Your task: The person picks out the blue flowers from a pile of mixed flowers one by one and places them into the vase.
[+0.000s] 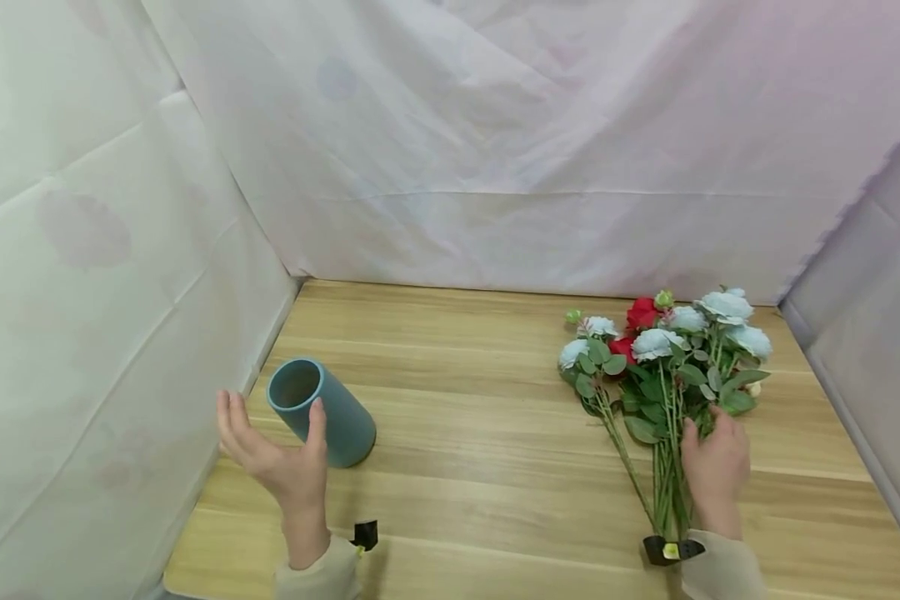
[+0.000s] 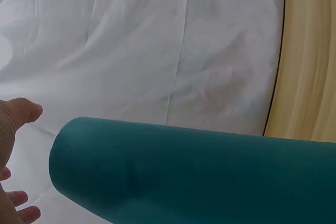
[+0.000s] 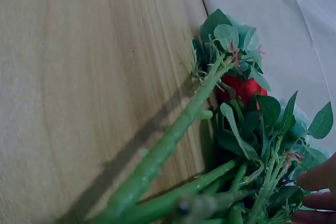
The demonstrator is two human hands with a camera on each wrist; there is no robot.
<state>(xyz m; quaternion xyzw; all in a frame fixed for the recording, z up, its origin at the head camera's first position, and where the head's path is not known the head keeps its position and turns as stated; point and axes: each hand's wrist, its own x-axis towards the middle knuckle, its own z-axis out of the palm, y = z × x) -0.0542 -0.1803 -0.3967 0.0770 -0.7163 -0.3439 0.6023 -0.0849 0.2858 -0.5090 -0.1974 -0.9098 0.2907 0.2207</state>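
Note:
A teal cylindrical vase (image 1: pixel 347 425) stands upright on the left part of the wooden table, its round mouth uppermost. My left hand (image 1: pixel 281 462) is raised at its near side, thumb spread wide from the fingers and nothing held. In the left wrist view the vase (image 2: pixel 184 171) fills the lower part, the left thumb and fingertips beyond its rim. On the right lies a bunch of artificial flowers (image 1: pixel 656 346), pale blue and red with green leaves and long stems. My right hand (image 1: pixel 718 467) is at the stems' right side, thumb and fingers parted among the leaves (image 3: pixel 270 111).
The wooden table (image 1: pixel 465 417) meets a white cloth backdrop (image 1: pixel 495 167) at the back. Cloth walls also flank it left and right. A separate flower stem (image 1: pixel 622 450) slants along the bunch's left side. Black camera mounts sit at both wrists.

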